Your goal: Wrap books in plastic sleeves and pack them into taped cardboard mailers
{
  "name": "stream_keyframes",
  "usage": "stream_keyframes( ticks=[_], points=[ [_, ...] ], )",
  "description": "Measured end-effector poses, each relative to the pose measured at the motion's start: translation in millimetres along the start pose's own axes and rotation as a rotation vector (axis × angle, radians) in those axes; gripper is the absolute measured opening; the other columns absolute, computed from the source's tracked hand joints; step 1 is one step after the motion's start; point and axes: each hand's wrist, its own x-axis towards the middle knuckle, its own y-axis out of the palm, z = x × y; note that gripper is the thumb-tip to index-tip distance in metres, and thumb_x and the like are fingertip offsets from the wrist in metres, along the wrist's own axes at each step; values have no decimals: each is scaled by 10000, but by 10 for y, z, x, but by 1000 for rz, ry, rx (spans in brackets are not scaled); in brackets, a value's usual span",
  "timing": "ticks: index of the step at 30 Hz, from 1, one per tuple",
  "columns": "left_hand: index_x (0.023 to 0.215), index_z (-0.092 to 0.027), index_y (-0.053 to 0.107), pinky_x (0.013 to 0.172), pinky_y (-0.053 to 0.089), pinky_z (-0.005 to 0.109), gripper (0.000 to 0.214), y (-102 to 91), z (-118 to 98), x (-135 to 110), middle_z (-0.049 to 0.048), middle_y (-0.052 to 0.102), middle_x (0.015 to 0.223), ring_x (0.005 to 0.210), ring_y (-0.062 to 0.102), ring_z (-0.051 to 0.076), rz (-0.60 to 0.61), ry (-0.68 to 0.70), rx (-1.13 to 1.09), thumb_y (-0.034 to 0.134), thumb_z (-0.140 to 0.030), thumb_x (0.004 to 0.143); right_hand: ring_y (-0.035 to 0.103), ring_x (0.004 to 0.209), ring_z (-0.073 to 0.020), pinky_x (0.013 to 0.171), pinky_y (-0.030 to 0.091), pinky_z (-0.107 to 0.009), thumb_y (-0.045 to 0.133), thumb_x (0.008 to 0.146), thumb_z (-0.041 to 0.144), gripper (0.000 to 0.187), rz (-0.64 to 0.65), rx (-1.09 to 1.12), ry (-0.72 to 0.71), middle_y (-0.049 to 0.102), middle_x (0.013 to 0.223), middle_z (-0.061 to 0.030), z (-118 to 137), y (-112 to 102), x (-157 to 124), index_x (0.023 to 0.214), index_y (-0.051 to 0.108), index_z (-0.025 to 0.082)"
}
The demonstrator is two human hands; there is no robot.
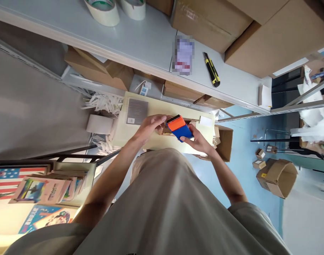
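My right hand [197, 139] is closed around the lower end of a flat orange-and-blue block [180, 127], its thumb along the blue part. A dark strip with a row of light marks runs along the block's far end; its exact kind I cannot make out. My left hand [153, 125] is at the block's left side with its fingers partly bent and apart, the fingertips close to the dark end. Whether they touch it is unclear. Underneath both hands, a brown cardboard piece [165, 131], mostly hidden, lies on a pale yellow tabletop [156, 104].
A grey book [137, 111] and a white paper [205, 121] lie on the tabletop. Above runs a grey shelf [151, 46] with tape rolls [104, 14], a yellow-black utility knife [211, 70] and large cartons [209, 24]. An open carton [227, 143] stands right of the table.
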Motion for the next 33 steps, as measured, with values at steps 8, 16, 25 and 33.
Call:
stream_keyframes(
  ticks=[8, 16, 25, 33],
  points=[
    [846, -198, 815, 712, 518, 323, 472, -132, -14, 4, 70, 786, 871, 790, 667, 190, 51, -24, -13, 925, -651, 777, 675, 845, -266, 745, 540, -416, 741, 967, 715, 503, 122, -238, 76, 724, 1005, -55, 208, -4, 1, 1111, 571, 263],
    [846, -205, 768, 766, 534, 328, 393, -191, 309, 21, 55, 777, 874, 807, 670, 186, -41, -24, -21, 880, -566, 740, 643, 760, -228, 658, 466, -350, 668, 944, 891, 640, 113, -333, 141, 690, 874, -34, 302, -26, 168, 934, 588, 257],
    [854, -226, 757, 698, 487, 321, 474, -6, 669, -83, 46, 742, 818, 772, 626, 193, -185, -74, -130, 880, -665, 726, 665, 678, -198, 581, 456, -328, 731, 929, 893, 659, 366, -477, 286, 742, 792, -38, 751, -470, 334, 886, 673, 238],
    [827, -209, 722, 581, 309, 300, 534, -370, 1167, 167, 26, 673, 758, 623, 448, 125, -355, -182, -184, 920, -666, 637, 698, 654, -218, 579, 464, -337, 752, 884, 938, 707, 370, -610, 499, 738, 709, -54, 1215, -957, 333, 844, 704, 233]
  ],
)
